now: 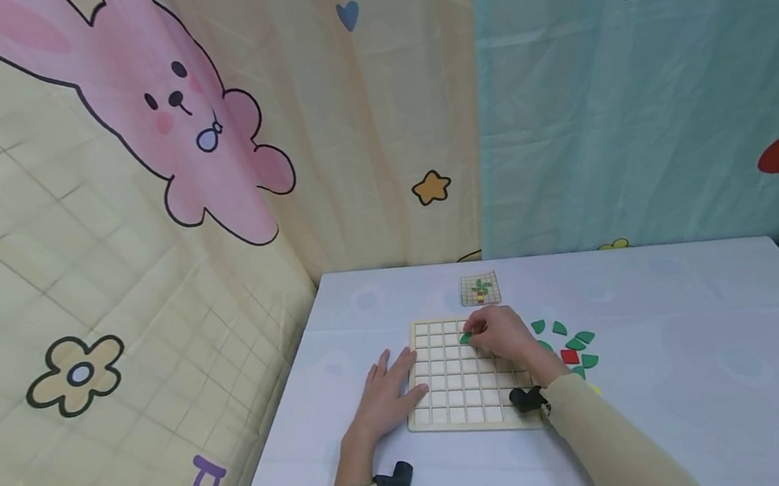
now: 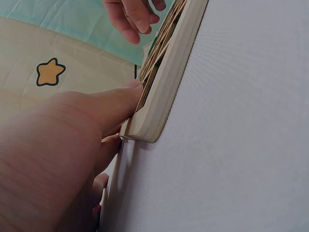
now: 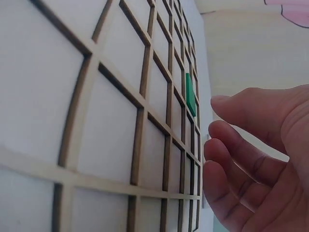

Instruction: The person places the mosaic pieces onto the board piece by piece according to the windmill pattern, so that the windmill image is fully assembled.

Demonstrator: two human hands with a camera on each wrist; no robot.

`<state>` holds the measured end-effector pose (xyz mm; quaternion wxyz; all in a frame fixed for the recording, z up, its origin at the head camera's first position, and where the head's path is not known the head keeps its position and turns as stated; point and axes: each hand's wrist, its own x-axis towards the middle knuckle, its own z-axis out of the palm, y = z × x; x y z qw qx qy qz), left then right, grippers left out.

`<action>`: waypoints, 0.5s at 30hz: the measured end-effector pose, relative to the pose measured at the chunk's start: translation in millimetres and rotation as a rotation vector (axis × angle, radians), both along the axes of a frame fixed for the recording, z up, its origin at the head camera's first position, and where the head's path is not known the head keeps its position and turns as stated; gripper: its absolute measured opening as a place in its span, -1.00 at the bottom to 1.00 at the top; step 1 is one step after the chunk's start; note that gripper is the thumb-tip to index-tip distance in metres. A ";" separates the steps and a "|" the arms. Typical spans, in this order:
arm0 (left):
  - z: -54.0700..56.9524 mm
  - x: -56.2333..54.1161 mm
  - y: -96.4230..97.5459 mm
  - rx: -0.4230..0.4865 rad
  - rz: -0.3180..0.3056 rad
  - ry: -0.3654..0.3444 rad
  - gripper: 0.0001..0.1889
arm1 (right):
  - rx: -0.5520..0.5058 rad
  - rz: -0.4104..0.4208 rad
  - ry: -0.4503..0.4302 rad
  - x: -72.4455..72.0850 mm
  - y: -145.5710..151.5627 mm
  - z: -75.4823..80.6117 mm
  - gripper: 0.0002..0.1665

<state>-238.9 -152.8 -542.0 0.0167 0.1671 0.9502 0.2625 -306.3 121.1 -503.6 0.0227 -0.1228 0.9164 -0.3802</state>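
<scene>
A pale wooden grid board (image 1: 469, 427) lies on the white table, its square cells mostly bare. My left hand (image 1: 382, 396) is spread at the board's left side, with the thumb touching the frame (image 2: 161, 104) and the other fingers beside it. Over the far part of the board hovers my right hand (image 1: 506, 334), fingers loosely bent. Close to its fingertips, a green leaf-shaped piece (image 3: 190, 96) sits on the grid, standing a little proud of the bars. In the right wrist view a small gap separates thumb and piece.
Right of the board lie several loose green pieces (image 1: 590, 361) and a red square (image 1: 569, 356); a bit of yellow (image 1: 596, 389) shows by the right sleeve. Behind the board is a small pattern card (image 1: 479, 289). Printed curtains (image 1: 374, 115) hang behind the table.
</scene>
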 end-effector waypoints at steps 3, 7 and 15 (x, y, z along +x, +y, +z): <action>-0.1 0.3 0.6 -0.002 0.005 -0.004 -0.28 | -0.001 -0.003 0.016 5.1 6.2 8.0 -0.86; 0.6 0.5 0.8 0.003 0.006 0.003 -0.28 | 0.020 0.010 0.059 11.4 19.7 16.4 -0.83; 0.8 1.8 1.2 -0.003 0.009 -0.001 -0.28 | 0.069 -0.064 0.073 19.6 50.0 21.5 -0.78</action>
